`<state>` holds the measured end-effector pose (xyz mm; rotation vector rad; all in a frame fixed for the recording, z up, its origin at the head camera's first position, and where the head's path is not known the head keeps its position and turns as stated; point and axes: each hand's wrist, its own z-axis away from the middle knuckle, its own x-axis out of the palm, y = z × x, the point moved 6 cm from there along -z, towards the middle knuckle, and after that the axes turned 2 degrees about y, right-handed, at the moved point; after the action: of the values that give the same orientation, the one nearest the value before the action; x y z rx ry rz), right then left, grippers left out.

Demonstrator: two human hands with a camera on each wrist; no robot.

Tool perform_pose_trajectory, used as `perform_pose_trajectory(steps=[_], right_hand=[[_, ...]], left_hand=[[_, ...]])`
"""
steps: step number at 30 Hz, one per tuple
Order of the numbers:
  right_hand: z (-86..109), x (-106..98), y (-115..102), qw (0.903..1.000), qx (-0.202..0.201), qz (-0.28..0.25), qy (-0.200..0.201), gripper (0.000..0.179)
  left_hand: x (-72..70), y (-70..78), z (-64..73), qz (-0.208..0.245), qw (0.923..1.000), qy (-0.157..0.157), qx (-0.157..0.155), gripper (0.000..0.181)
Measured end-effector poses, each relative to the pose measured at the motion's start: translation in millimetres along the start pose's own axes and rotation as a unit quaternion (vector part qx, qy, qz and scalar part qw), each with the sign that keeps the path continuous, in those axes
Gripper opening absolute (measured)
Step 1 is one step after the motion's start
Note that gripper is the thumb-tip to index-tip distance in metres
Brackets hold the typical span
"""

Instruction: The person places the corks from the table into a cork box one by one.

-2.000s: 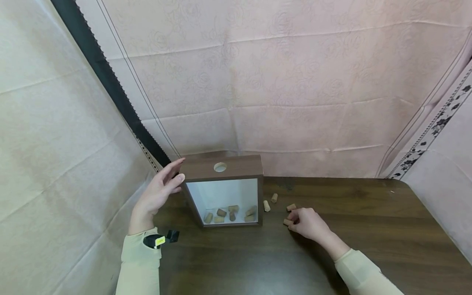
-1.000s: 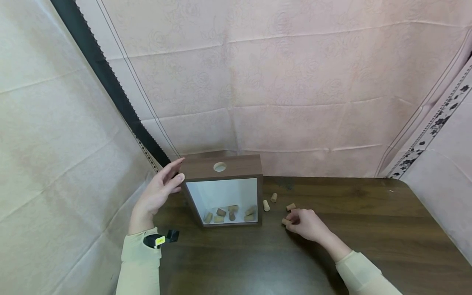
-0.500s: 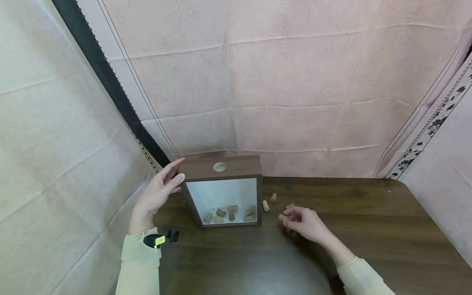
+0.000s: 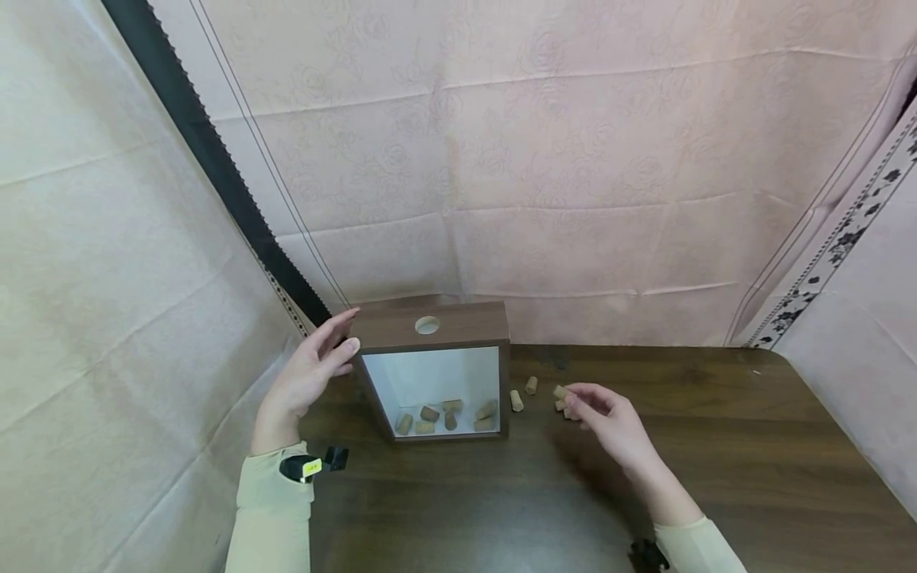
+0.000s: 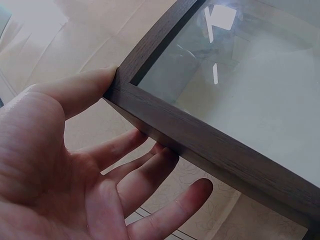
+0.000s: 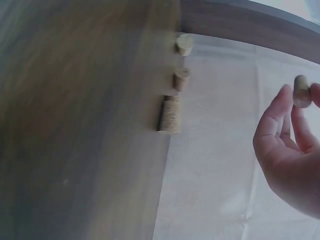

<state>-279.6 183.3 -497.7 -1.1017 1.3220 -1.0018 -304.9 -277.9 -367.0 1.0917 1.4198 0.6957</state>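
A brown box (image 4: pixel 507 382) with a clear front and a round hole (image 4: pixel 427 325) in its top stands on the table. Several corks (image 4: pixel 425 427) lie inside it. At the box's upper left corner is my left hand (image 4: pixel 301 374); in the left wrist view its thumb (image 5: pixel 95 85) touches the corner and its fingertips (image 5: pixel 167 152) rest against the side. Between thumb and fingertips my right hand (image 4: pixel 609 418) pinches a cork (image 6: pixel 301 91), above the table. Loose corks remain right of the box: one cork (image 4: pixel 517 400), another (image 4: pixel 531 385), and a third (image 6: pixel 170 114) partly behind the right hand.
The dark wooden table (image 4: pixel 688 430) reaches forward and right of the box. Pale patterned cloth (image 4: pixel 573 175) hangs behind, and more cloth (image 4: pixel 129 334) hangs close along the left side.
The right hand has lifted its cork from the table and moved it slightly up, over the cork behind. My left hand and the box hold their place.
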Motion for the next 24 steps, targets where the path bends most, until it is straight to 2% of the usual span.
perform_pose_trajectory(steps=[6,13,19,24], right_hand=[[4.3,-6,-10,0.9959,0.005,-0.082,0.036,0.047],[5.8,-6,-34,0.9820,-0.025,-0.175,0.065,0.033],[3.1,0,-65,0.9741,-0.065,-0.204,0.072,0.031],[-6.5,15,-106,0.9700,-0.114,-0.206,0.061,0.028]], left_hand=[[0.6,-1.3,-0.6,0.003,1.0000,-0.001,0.002,0.066],[-0.3,-4.7,-2.2,0.000,1.0000,0.000,0.003,0.066],[-0.9,-6.6,-3.4,-0.004,1.0000,0.001,0.002,0.066],[-1.0,-7.6,-4.3,-0.002,1.0000,-0.001,0.003,0.066]])
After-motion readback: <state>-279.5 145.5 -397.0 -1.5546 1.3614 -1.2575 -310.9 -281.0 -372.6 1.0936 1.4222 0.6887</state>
